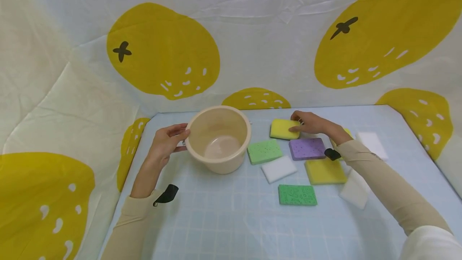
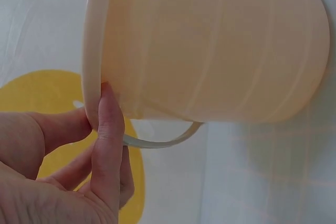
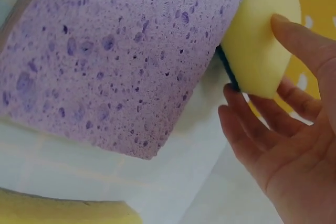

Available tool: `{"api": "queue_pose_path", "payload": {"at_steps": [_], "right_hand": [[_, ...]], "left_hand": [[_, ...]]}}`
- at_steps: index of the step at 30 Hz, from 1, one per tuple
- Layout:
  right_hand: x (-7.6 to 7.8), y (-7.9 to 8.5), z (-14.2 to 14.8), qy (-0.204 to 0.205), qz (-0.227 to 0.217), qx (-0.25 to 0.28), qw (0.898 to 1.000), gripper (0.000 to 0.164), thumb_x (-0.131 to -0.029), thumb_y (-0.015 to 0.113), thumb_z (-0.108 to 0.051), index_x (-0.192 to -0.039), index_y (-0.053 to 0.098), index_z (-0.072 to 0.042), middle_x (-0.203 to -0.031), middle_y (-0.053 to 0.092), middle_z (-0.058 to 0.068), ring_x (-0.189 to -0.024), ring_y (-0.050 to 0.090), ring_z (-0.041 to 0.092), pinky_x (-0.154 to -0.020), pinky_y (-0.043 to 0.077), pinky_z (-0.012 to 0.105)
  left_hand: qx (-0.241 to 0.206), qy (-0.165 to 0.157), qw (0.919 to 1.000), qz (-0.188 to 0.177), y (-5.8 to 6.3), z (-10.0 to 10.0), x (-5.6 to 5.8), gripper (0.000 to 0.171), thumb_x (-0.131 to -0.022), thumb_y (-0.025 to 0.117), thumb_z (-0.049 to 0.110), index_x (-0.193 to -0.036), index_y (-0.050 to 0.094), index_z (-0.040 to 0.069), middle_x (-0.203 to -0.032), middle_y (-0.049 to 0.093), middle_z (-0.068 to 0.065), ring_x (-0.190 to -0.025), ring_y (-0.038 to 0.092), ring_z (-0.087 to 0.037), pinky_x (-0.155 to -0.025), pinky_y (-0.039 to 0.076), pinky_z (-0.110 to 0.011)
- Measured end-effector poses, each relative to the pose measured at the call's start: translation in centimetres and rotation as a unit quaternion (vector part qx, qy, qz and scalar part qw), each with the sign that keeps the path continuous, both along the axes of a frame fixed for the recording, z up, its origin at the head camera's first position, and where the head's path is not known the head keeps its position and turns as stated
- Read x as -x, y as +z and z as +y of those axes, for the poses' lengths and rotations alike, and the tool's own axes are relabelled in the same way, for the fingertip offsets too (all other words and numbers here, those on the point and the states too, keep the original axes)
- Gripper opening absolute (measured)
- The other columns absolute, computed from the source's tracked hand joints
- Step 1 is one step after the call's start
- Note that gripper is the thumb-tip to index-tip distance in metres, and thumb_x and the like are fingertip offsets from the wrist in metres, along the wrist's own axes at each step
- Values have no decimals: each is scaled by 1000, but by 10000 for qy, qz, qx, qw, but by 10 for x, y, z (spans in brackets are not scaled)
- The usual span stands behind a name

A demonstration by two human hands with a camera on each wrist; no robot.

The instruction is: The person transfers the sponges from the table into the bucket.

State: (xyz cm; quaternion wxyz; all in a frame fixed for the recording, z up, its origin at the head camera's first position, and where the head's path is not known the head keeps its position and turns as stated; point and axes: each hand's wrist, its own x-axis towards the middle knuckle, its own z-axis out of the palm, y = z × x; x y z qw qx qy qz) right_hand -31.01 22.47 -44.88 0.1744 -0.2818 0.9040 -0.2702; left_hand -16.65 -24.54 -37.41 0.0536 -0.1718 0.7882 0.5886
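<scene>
A beige plastic bucket [image 1: 225,165] stands upright on the table, its opening turned up and its inside bare. My left hand [image 1: 167,141] pinches the bucket's left rim between thumb and fingers; in the left wrist view the bucket's handle [image 2: 163,143] hangs below the rim. At the back, my right hand [image 1: 312,123] grips a yellow sponge [image 1: 283,128] with a dark green underside, thumb on top and fingers along its edge. Just in front of that sponge lies a purple sponge [image 1: 307,149], which fills much of the right wrist view.
Right of the bucket lie a light green sponge [image 1: 264,151], a white sponge [image 1: 279,169], a darker yellow sponge [image 1: 326,171] and a green sponge [image 1: 297,195]. More white pads [image 1: 355,189] lie under and beyond my right forearm. A fruit-print cloth [image 1: 267,43] rises behind the table.
</scene>
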Motion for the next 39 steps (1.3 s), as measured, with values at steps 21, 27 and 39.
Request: {"api": "queue_pose_path", "payload": {"at_steps": [21,27,39], "right_hand": [[-2,48,8,53,153,203,9997,34,-96,75,-20,-120,68,3,-117,70,17,-108,66,35,-94,58,49],[-4,75,3,-133,51,363,9992,33,-96,75,-22,-120,69,-1,-116,69,12,-110,65,31,-91,59,40],[-8,126,-15,-8,7,697,9976,28,-97,74,-18,-121,69,-3,-112,69,9,-106,62,26,-81,54,20]], "left_hand": [[-473,-30,9989,40,-4,4,-5,44,-99,71,16,-139,60,1,-133,62,-19,-87,68,-10,-74,63,-29],[-418,4,9991,-32,-3,3,-6,44,-99,71,18,-140,60,3,-136,61,-18,-88,69,-10,-75,63,-30],[-373,23,9993,-24,-2,1,-5,46,-100,71,20,-141,59,5,-137,61,-17,-90,69,-12,-76,63,-29]]}}
